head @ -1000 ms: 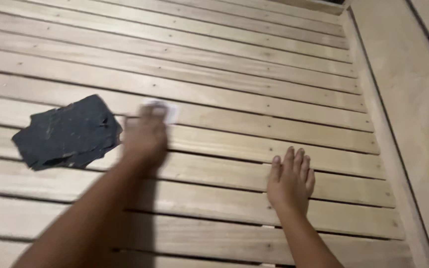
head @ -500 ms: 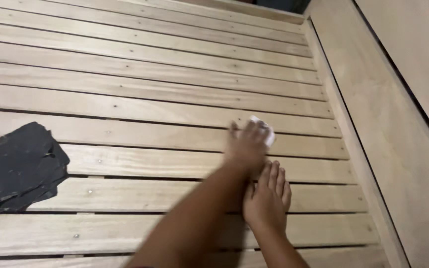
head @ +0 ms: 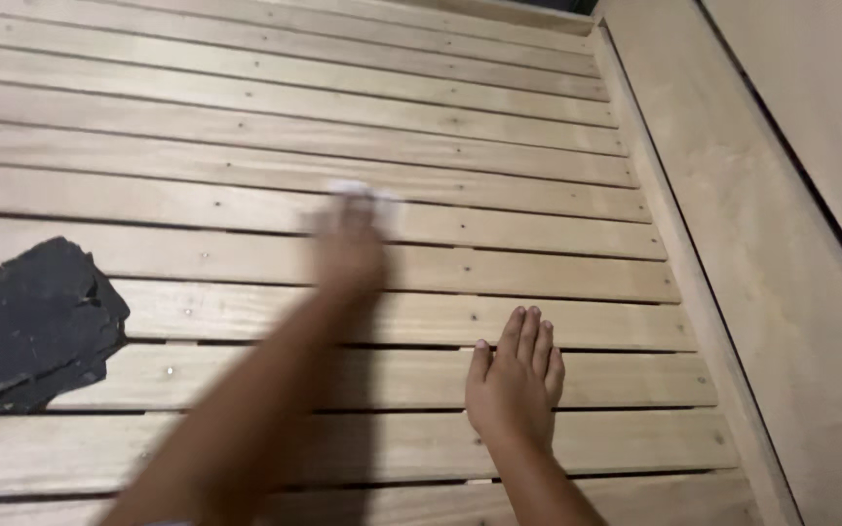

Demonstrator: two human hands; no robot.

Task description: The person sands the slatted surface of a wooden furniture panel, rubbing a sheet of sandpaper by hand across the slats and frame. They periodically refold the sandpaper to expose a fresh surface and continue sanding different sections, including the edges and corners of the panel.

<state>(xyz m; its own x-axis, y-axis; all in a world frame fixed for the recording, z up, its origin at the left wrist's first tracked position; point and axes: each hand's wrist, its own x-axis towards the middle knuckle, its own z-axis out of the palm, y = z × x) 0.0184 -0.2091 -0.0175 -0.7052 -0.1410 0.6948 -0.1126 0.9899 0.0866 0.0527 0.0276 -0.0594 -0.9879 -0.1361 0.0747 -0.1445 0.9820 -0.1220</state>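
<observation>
My left hand (head: 348, 248) reaches forward over the slatted wooden surface (head: 246, 146), blurred by motion, with a small white cloth or pad (head: 363, 193) pressed under its fingers. My right hand (head: 516, 375) lies flat on the slats to the right and nearer to me, fingers together, palm down, holding nothing. A dark grey folded cloth (head: 26, 326) lies on the slats at the left edge, apart from both hands.
A wooden side wall (head: 752, 244) rises along the right of the slats, with a raised board edge (head: 665, 214) where it meets them. The slats run left to right with narrow gaps between them.
My left hand with the white pad swept right across the slats, then back to the left. My right hand stayed planted. The view shifted, so the dark cloth sits further left.
</observation>
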